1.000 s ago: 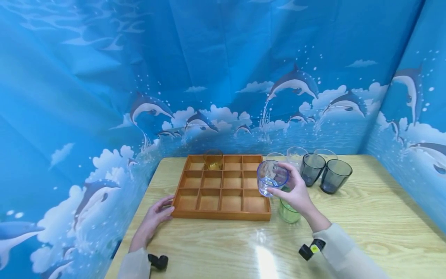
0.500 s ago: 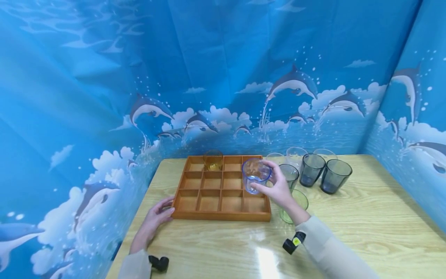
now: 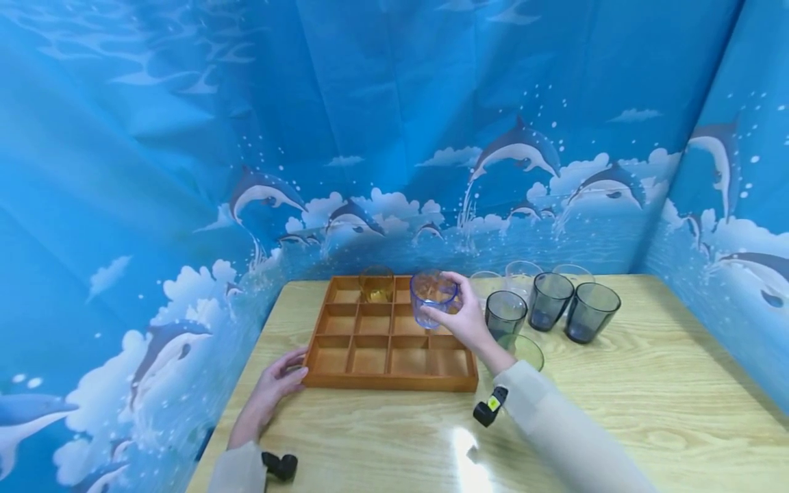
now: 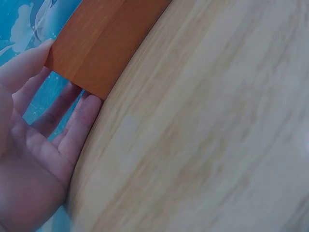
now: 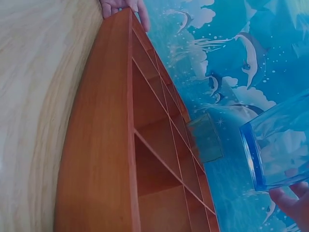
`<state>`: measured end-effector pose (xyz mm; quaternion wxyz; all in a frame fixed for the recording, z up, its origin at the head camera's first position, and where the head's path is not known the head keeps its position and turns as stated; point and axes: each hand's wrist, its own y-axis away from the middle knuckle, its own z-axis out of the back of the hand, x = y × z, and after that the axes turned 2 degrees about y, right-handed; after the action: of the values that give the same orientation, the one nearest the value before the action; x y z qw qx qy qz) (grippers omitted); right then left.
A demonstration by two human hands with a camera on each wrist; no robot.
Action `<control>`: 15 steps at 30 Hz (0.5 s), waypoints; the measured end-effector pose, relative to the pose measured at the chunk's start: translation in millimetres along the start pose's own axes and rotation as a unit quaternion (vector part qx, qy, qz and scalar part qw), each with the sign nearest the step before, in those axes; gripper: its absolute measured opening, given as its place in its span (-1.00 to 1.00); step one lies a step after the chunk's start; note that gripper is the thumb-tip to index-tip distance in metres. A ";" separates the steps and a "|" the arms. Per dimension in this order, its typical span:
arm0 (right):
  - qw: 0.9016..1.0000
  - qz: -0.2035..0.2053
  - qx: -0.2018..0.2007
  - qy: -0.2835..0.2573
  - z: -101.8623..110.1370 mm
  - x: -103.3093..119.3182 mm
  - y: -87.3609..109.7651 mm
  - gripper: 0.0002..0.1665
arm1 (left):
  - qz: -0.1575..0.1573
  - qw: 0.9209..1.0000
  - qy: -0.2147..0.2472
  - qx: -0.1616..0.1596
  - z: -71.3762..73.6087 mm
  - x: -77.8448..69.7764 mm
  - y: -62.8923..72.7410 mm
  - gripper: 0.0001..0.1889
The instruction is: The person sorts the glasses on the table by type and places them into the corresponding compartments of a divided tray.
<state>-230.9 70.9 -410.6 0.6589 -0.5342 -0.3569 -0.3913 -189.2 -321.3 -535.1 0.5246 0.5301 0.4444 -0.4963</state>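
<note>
My right hand (image 3: 462,318) grips a clear blue-tinted glass (image 3: 427,309) between thumb and fingers. The glass is held above the right part of a wooden compartment tray (image 3: 388,381), towards its back row. In the right wrist view the blue glass (image 5: 280,150) shows at the right edge, tilted by the camera angle, with the fingertips (image 5: 285,200) on its side. My left hand (image 3: 271,387) touches the tray's front left corner; in the left wrist view its fingers (image 4: 79,121) lie fairly straight against the end wall. A yellow glass (image 3: 377,287) stands in a back-row compartment.
Right of the tray stand several dark grey glasses (image 3: 592,313), with clear glasses (image 3: 524,274) behind them. A green glass (image 3: 527,352) sits nearest, partly hidden by my right forearm. A blue dolphin-print curtain (image 3: 394,137) closes off the back and sides of the wooden table (image 3: 370,438).
My right hand has carried the blue glass left and away from me, from beside the tray's right edge to over its back right part. The left hand has stayed at the corner.
</note>
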 end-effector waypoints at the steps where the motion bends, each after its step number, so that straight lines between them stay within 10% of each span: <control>1: 1.000 -0.005 -0.003 -0.002 -1.9 -0.7 -1.6 -0.18 | 0.000 1.000 0.001 -0.001 0.2 -0.1 0.1 -0.41; 15: 0.998 -0.033 -0.039 0.021 -21.9 -42.8 -31.3 -0.09 | -0.003 1.000 0.001 -0.002 -0.5 -0.4 -0.1 -0.42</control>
<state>-276.6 51.2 -439.2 0.6315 -0.5391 -0.3447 -0.4378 -189.4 -320.8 -534.8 0.5236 0.5280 0.4479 -0.4965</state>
